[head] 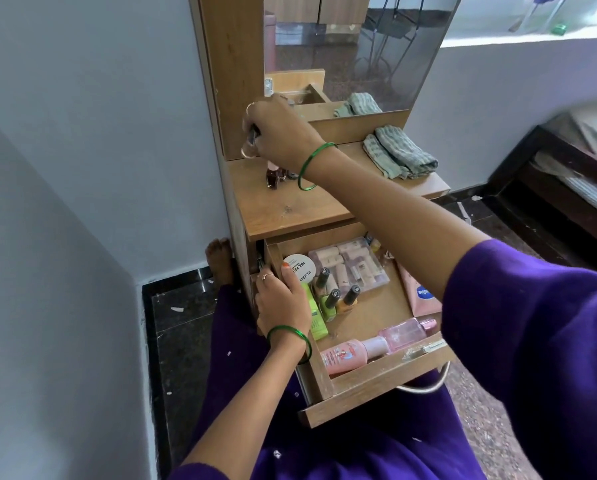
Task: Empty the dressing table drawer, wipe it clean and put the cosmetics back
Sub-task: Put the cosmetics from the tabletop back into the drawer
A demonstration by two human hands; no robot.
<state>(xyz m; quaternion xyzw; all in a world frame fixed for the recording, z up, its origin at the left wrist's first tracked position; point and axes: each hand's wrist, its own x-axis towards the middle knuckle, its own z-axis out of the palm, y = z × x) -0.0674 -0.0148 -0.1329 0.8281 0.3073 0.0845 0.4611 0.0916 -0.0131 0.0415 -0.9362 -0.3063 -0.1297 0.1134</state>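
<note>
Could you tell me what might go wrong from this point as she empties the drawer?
1. The right hand holds a small bottle just above the nail polish bottles on the tabletop; setting it down carelessly could topple them.
2. The left hand reaches beside three upright polish bottles in the drawer; a nudge might knock them over.

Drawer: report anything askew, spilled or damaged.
Nothing is spilled or broken. The drawer hangs pulled out, its contents lying loosely: the pink bottle and the clear pink bottle lie on their sides along the front, while three nail polishes stand upright.
</note>
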